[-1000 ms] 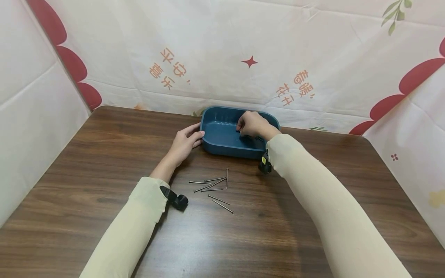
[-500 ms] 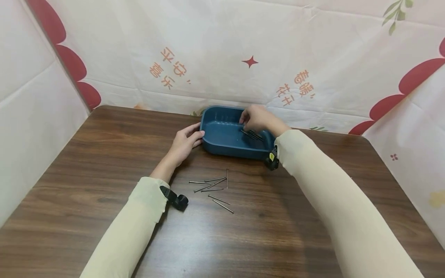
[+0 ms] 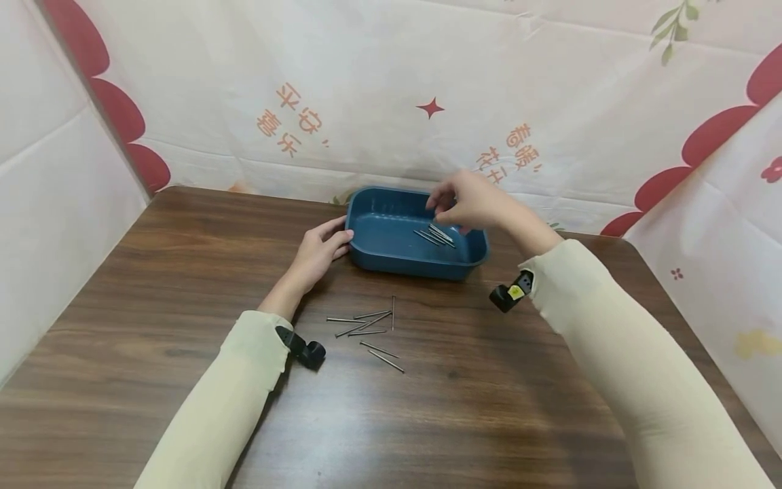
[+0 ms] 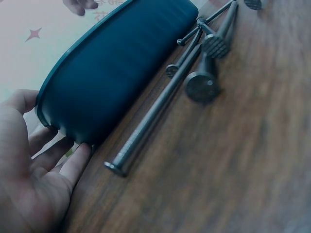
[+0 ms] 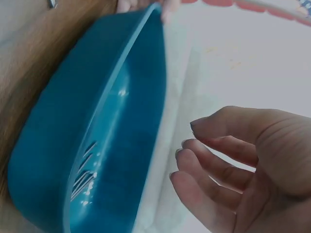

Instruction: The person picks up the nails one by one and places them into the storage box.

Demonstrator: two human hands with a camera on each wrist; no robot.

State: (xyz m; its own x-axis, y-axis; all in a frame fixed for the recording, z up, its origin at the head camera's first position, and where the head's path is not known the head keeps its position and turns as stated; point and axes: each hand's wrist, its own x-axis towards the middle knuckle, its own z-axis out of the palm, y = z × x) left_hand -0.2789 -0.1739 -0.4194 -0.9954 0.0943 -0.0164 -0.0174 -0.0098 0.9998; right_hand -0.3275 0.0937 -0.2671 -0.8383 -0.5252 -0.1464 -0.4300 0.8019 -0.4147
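Right hand (image 3: 472, 198): hovers over the right end of the blue tray (image 3: 409, 266), fingers loosely curved, thumb apart from the fingertips, nothing visible in the grasp. Left hand (image 3: 316, 252): grips the left end of the tray, with thumb at the rim and fingers bent against the outer wall.

Locations: a small cluster of tray nails (image 3: 441, 233) on the tray floor, toward the right end; a scattered group of loose nails (image 3: 364, 324) on the table (image 3: 489, 380) in front of the tray, some crossing, some apart.

Handling, by judgement: nails likely light, rigid and hard to break, probably smooth enough to roll between fingertips. Pinch at mid-shank for balance, or just below the head, using the flange as a stop. Lift crossed nails singly. Treat tips as possibly sharp. Treat the tray as light and stiff, likely to skid unless steadied.

View differences: in the left wrist view, broad nail heads, one cross-hatched, too small to make out in the head view. In the right wrist view, a clear gap between thumb and fingertips. Only in the head view, both nail groups together.
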